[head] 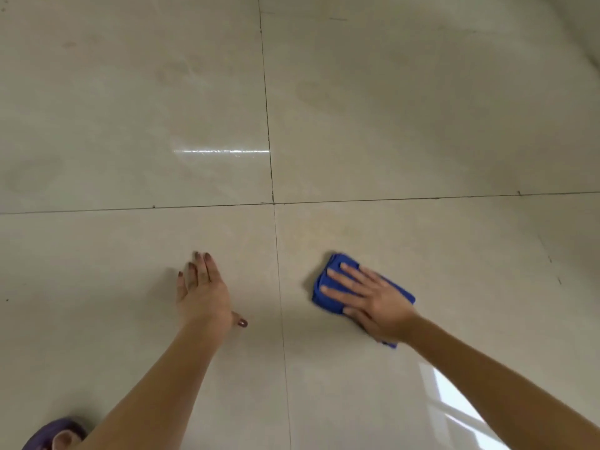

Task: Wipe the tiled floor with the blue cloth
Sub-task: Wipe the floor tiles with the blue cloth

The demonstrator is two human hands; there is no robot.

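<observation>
A folded blue cloth (328,297) lies flat on the beige tiled floor (422,125), on the near right tile. My right hand (367,297) presses down on the cloth with straight, spread fingers and covers most of it. My left hand (203,292) rests flat on the near left tile, fingers straight and pointing away from me, thumb out to the right. It holds nothing. A dark grout line runs between the two hands.
Grout lines cross at the middle of the view (273,203). Faint smudges mark the far tiles. A foot in a purple slipper (53,435) sits at the bottom left corner. A window reflection (454,407) shines on the floor at the bottom right.
</observation>
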